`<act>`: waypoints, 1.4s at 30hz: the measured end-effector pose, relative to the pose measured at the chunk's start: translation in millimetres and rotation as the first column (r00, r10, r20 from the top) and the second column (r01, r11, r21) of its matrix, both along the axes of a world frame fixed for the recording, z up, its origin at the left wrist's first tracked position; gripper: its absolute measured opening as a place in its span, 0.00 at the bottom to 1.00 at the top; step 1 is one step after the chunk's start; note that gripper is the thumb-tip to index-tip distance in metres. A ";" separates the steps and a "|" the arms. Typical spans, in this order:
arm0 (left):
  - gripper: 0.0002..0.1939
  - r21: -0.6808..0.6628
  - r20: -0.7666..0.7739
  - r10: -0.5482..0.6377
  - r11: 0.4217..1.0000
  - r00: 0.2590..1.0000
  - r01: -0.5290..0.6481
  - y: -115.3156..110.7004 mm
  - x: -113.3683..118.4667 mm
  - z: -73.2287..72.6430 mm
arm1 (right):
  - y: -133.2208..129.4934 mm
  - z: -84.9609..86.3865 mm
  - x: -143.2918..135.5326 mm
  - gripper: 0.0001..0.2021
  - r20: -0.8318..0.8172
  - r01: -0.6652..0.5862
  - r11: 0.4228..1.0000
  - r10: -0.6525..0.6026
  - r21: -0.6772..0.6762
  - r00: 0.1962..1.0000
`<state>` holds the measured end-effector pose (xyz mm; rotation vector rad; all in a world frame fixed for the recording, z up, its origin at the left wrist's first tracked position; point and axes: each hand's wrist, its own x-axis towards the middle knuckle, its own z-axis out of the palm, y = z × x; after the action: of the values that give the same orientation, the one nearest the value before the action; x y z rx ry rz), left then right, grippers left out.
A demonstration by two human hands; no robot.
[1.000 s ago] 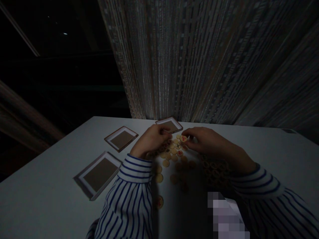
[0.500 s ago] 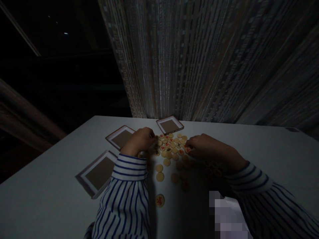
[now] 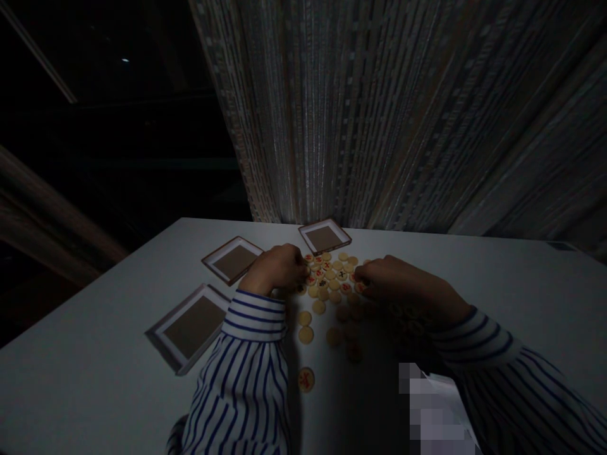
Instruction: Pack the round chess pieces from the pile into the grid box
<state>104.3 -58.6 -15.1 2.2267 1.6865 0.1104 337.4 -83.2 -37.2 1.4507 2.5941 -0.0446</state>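
Note:
Round wooden xiangqi pieces lie scattered on the white table, some marked in red or black, others showing plain faces. At the left edge of this pile is my left hand, its fingers curled down and pressed together; what lies between them is hidden. My right hand rests at the pile's right side, fingers bent and closed round the edge of a red-marked xiangqi piece. More pieces sit in the dark shadow under my right wrist. One large red-marked piece lies apart, nearer to me.
Three shallow open boxes stand around the pile: a brown-rimmed box at left, a larger box nearer me, and another box at the back. Behind the white table hangs a striped curtain. A blurred pale patch is at lower right.
My left hand has shifted slightly right, over the pile's left edge. My right hand has hardly moved, and the view has tilted a little.

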 end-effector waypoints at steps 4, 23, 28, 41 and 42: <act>0.13 -0.001 -0.009 0.001 1.000 1.000 -0.001 0.7 0.3 0.6 | 0.5 -2.0 -0.7 0.11 0.019 -0.012 1.000 0.012 0.004 1.000; 0.12 0.053 -0.046 -0.003 0.999 0.999 0.005 -0.4 -0.7 3.0 | -5.5 -2.3 -52.2 0.10 0.011 -0.276 0.957 0.276 0.085 0.961; 0.12 0.058 -0.048 0.006 0.998 0.999 -0.003 -1.6 1.1 4.0 | -7.3 -5.5 -59.8 0.09 0.043 -0.276 0.958 0.274 0.073 0.961; 0.13 0.055 -0.043 0.007 0.998 0.999 -0.005 -2.4 2.6 4.5 | -2.0 -14.1 -55.1 0.08 0.039 -0.292 0.955 0.290 0.046 0.956; 0.12 0.056 -0.039 0.005 0.998 0.999 -0.003 -2.0 2.8 3.9 | -1.1 -13.6 -53.5 0.08 0.032 -0.292 0.955 0.291 0.050 0.956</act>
<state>107.1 -60.6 -11.2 2.2806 1.7286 0.1164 283.9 -84.3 -50.8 1.0597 2.7794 0.0816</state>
